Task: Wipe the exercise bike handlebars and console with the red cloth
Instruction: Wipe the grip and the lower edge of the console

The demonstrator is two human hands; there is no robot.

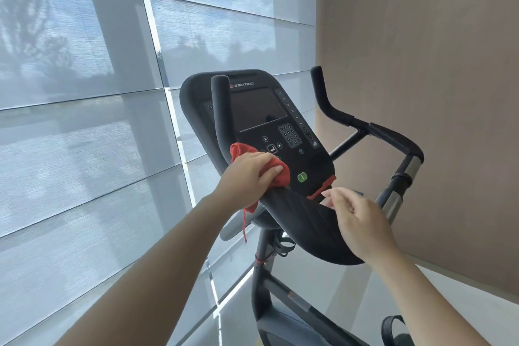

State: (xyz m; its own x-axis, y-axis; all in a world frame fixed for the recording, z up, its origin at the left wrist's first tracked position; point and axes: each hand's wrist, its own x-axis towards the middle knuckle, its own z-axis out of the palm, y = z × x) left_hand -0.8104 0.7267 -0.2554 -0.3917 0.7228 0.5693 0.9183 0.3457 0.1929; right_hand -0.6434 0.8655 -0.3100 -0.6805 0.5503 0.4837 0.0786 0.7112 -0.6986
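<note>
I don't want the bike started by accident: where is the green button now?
Head view: the green button sits near the console's lower edge, just right of the red cloth held by the left hand.

Pale roller blinds (84, 93) cover the windows beside a beige wall (421, 50).

The console (254, 114) carries the brand "STAR TRAC" in pale letters above its screen. A green button (302, 177) low on it bears a white upright stroke. The keypad (289, 136) digits and side numbers are too small to read.
</note>
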